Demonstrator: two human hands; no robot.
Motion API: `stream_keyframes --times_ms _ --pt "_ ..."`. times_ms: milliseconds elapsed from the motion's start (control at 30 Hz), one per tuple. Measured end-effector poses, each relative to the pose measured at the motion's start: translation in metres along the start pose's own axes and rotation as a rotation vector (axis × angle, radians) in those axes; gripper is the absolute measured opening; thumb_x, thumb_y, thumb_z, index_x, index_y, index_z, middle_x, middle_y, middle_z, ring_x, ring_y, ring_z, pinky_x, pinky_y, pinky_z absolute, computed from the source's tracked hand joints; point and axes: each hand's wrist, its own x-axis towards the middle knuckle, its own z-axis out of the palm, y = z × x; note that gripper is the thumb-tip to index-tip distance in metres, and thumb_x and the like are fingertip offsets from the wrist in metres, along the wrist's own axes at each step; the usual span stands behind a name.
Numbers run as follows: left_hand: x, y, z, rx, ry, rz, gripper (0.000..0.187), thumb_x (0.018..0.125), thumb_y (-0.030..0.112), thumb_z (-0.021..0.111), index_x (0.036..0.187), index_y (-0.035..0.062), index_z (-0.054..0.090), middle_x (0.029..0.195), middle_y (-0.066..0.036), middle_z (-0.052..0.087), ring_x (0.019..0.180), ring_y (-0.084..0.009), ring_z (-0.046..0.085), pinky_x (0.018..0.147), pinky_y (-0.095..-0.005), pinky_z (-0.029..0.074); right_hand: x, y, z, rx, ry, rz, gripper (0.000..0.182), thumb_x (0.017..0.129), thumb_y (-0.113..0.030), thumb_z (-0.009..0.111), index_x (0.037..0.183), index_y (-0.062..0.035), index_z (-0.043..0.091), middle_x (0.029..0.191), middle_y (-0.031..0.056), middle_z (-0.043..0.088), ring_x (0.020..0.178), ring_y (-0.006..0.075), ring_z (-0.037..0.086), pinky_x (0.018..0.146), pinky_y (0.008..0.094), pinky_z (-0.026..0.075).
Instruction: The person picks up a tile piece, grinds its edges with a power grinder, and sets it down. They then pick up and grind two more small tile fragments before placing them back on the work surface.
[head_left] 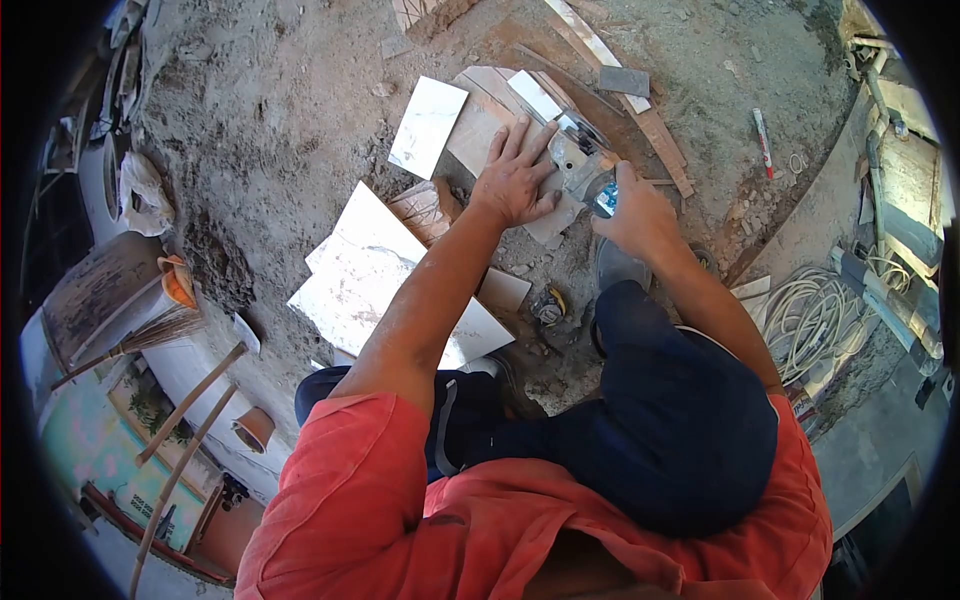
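My right hand is wrapped around the body of an angle grinder, which has a blue label beside my fingers. The grinder's head points up and left, over a narrow white tile strip. My left hand lies flat with its fingers spread, pressing on the tan slab just left of the grinder. Its fingertips reach close to the tool and the strip. Part of the disc and the cut edge are hidden by the tool. A white marbled tile lies on the ground left of the slab.
Larger white tiles are stacked near my left knee. A wooden strip, a grey tile piece and a marker lie beyond the grinder. Coiled cable sits at right; a broom leans at left.
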Motion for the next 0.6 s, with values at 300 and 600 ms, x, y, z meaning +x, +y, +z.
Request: stream_keyframes --times_ms 300,600 --pt "0.001 0.001 -0.003 0.043 -0.066 -0.014 0.050 0.081 0.050 0.060 0.112 0.0111 0.069 0.167 -0.008 0.023 0.152 -0.0421 0.017 0.121 -0.0602 0.017 -0.003 0.008 0.002 -0.002 -0.015 0.018 0.071 0.073 -0.026 0.080 0.129 0.0010 0.043 0.110 0.0278 0.066 0.103 0.0450 0.066 0.088 0.0513 0.053" --pt "0.003 0.001 0.001 0.033 -0.008 0.007 0.049 0.080 0.048 0.062 0.105 0.0061 0.066 0.166 -0.010 0.024 0.151 -0.0454 0.020 0.119 -0.0626 0.018 -0.009 0.015 0.004 -0.002 -0.022 0.019 0.075 0.076 -0.027 0.080 0.134 0.0011 0.042 0.114 0.0278 0.065 0.105 0.0445 0.066 0.090 0.0498 0.054"
